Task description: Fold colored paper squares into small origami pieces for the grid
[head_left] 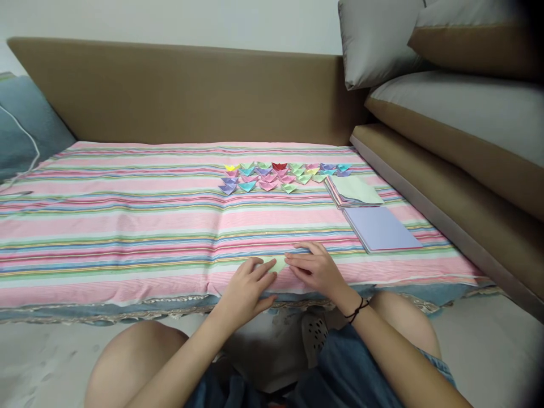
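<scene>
A small piece of pale green paper lies flat on the striped cloth, partly covered by fingers on both sides. My left hand rests on its left part, fingers spread and fingertips pressing down. From the right, my right hand touches the paper's right edge with its fingertips, the fingers stretched out. Beyond the hands stand several rows of folded paper boats in many colours. How the green paper is folded is hard to make out under the fingers.
To the right lie a stack of lilac paper and a stack with pale green paper on top. Large cushions are piled along the right side. A brown backrest closes off the far side. A white cable runs at the far left.
</scene>
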{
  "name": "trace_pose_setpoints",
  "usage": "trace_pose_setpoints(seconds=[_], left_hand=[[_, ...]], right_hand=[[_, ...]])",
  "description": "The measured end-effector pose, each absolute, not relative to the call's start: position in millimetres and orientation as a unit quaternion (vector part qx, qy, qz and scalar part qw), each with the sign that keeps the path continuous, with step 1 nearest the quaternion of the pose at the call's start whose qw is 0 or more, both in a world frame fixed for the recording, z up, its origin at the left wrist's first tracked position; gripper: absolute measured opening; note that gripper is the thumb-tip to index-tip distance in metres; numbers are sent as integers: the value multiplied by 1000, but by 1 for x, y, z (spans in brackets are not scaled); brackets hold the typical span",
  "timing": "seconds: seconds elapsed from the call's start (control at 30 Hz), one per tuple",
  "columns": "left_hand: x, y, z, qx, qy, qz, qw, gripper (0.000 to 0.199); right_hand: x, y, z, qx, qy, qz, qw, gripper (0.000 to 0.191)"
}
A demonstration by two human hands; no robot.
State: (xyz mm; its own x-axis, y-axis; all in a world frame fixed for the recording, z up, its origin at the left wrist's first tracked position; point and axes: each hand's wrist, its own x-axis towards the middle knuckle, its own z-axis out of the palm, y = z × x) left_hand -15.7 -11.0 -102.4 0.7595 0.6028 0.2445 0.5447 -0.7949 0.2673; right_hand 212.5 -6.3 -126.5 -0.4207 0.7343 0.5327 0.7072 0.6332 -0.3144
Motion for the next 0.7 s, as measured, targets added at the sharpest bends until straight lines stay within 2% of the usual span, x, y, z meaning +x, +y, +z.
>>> trace_pose_setpoints(seconds=[0.07, 0.17, 0.27, 0.37, 0.57, 0.7], left_hand=[[-15, -11, -103, 930, 310, 173, 99, 33], [-14, -8, -105, 917, 328, 196, 114, 41], [-12, -2, -107, 906, 356, 201, 109, 42], [-11, 4, -105, 906, 363, 195, 90, 36], [-10, 13, -99, 924, 309, 218, 51, 29], [-9, 20, -99, 909, 319, 258, 67, 24]], right_hand=[[214, -6, -126, -437, -835, 18, 335, 15], [215, -6, -123, -457, -812, 27, 363, 13], [212, -4, -118, -449, -802, 63, 389, 25], [207, 2, -116, -393, -834, 115, 369, 36], [198, 12, -117, -360, -852, 159, 346, 26], [195, 14, -115, -359, -849, 176, 346, 25]])
